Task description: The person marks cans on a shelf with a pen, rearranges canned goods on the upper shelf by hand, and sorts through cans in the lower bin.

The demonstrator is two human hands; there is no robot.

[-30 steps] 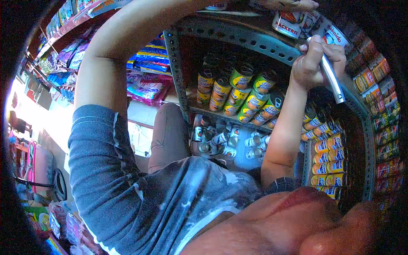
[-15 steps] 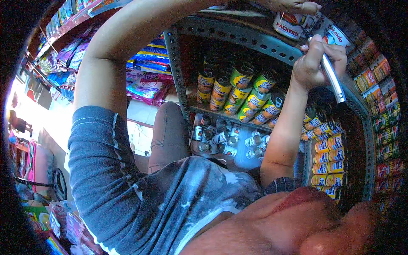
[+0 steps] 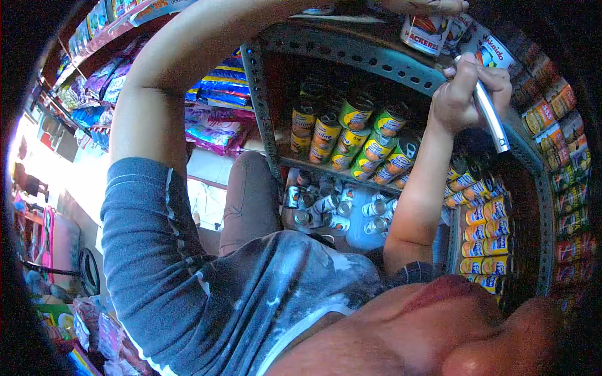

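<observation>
My left hand (image 3: 433, 6) lies over the top of a white and red mackerel can (image 3: 424, 35), its fingers stretched out flat. The frame's upper edge cuts off part of this hand. In my right hand (image 3: 467, 97), closed fingers grip a slim silver pen-like tool (image 3: 491, 116). One end of the tool points down past my palm; the other reaches the side of the mackerel can, and its tip is too dark to make out. Beside the can stand another can (image 3: 456, 30), partly covered, and a Hokkaido can (image 3: 493, 51).
Below the perforated metal shelf edge (image 3: 357, 53) stand stacked yellow and green cans (image 3: 354, 138). Lower down are small white containers (image 3: 338, 207) and a bluish tub (image 3: 364, 235). More cans (image 3: 486, 232) line the right. Packaged goods (image 3: 219, 94) fill the left shelves.
My left hand's fingers have flattened and shifted slightly up over the mackerel can. The can sits a touch higher in view. My right hand and the silver tool have barely moved.
</observation>
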